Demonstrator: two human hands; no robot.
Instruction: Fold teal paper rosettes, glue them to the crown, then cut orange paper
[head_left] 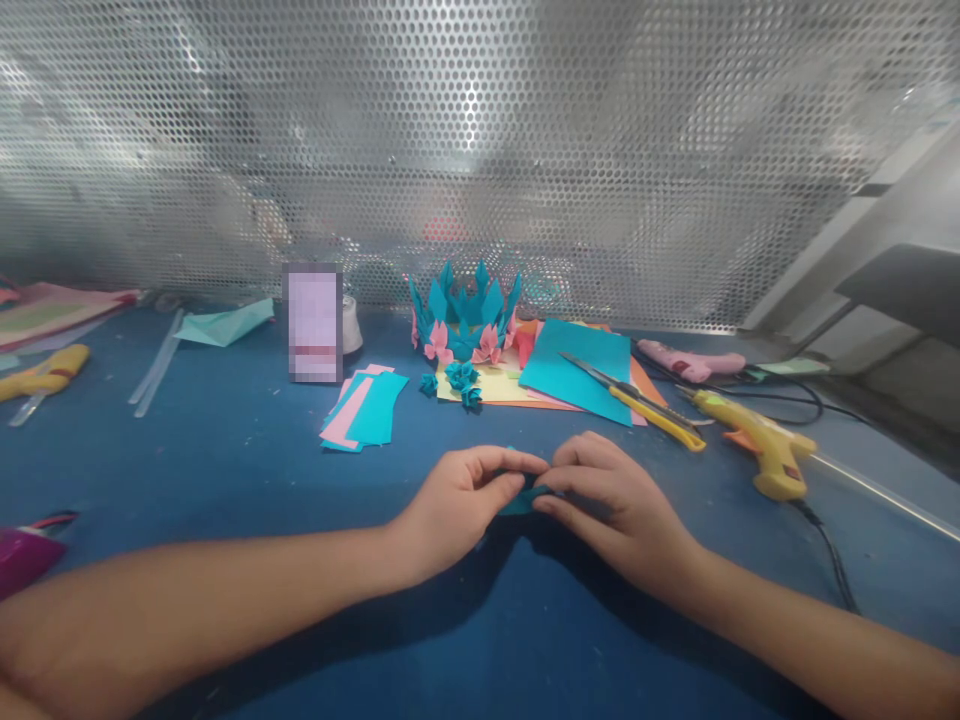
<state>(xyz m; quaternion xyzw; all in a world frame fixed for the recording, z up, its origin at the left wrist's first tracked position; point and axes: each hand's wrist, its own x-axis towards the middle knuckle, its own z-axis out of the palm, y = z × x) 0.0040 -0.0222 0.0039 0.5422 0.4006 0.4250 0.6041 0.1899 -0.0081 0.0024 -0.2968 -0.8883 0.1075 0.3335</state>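
Note:
Between my two hands is a small piece of blue paper [517, 500], mostly hidden by the fingers. My left hand [461, 505] pinches it from the left with thumb and forefinger. From the right, my right hand [615, 500] grips it with thumb and fingers closed. Just beyond lie small folded blue paper flowers [460, 376]. Behind them stands a blue paper crown [465, 310] with pink paper flowers [489, 343] around its base. A loose pile of blue and pink paper strips [379, 408] lies to the left.
Blue sheets [585, 365] lie on other coloured paper, with a yellow utility knife [660, 415] across them. A yellow glue gun [772, 440] and a pink glue gun [690, 360] trail cables at right. Clear glue sticks [157, 365] lie left. A perforated metal panel [465, 130] closes the back.

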